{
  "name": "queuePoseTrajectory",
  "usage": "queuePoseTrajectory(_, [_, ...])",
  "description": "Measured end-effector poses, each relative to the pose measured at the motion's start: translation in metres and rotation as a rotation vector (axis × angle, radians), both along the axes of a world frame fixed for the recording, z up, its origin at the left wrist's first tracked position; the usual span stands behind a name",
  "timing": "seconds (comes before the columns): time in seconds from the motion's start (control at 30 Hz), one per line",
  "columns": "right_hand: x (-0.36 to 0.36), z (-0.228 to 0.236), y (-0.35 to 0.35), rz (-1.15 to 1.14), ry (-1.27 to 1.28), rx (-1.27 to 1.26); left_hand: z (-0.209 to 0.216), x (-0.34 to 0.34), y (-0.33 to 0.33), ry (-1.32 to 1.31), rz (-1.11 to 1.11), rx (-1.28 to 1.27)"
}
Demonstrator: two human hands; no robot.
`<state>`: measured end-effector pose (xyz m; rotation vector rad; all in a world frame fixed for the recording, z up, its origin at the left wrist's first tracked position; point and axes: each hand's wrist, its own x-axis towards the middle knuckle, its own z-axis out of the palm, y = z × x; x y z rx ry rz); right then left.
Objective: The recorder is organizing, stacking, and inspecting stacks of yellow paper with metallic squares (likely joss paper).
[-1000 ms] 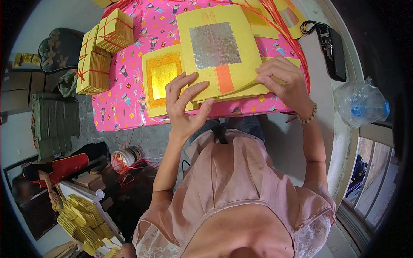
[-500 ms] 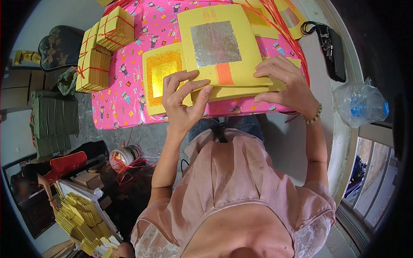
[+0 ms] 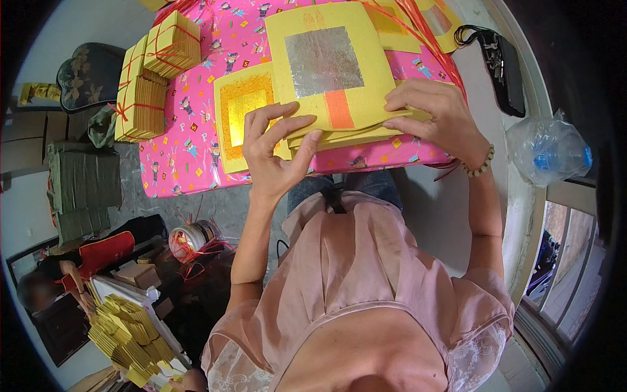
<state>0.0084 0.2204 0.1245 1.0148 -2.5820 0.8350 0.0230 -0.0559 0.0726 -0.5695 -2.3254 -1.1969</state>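
Observation:
A stack of yellow joss paper (image 3: 326,117) lies in front of me, its top sheet bearing a silver foil square and an orange stripe. Its near edge is bent up a little. At the near left corner is my left hand (image 3: 277,147), fingers on top and thumb against the edge. The near right edge is pinched between the thumb and fingers of my right hand (image 3: 437,117), which has a beaded bracelet at the wrist. Beside the left hand lies another yellow sheet (image 3: 225,124) with a gold foil square, partly under the stack.
The pink patterned tablecloth (image 3: 189,163) covers the table. Tied paper bundles (image 3: 147,104) stand at its left; red plastic strips (image 3: 431,39) hang along the right. A black pouch (image 3: 503,78) and a plastic-wrapped bottle (image 3: 548,155) lie farther right. A co-worker (image 3: 72,277) handles yellow stacks at lower left.
My right thumb has moved up toward its fingers, closing on the paper's near edge. My left hand has shifted slightly left. The co-worker's arms have moved.

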Motion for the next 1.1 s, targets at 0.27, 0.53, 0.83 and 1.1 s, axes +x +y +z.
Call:
queuePoseTrajectory(0.27, [-0.001, 0.000, -0.001, -0.003, -0.018, -0.029, 0.006, 0.000, -0.002, 0.017, -0.018, -0.087])
queuePoseTrajectory(0.53, [0.007, 0.006, -0.006, -0.031, 0.038, 0.077, 0.005, 0.000, -0.001, -0.023, 0.025, -0.088])
queuePoseTrajectory(0.83, [-0.001, 0.005, -0.002, -0.025, -0.021, 0.071, 0.010, 0.000, -0.003, 0.004, -0.022, -0.082])
queuePoseTrajectory(1.1, [-0.003, 0.007, 0.000, -0.015, -0.052, 0.028, 0.013, -0.002, -0.004, 0.019, -0.020, -0.154])
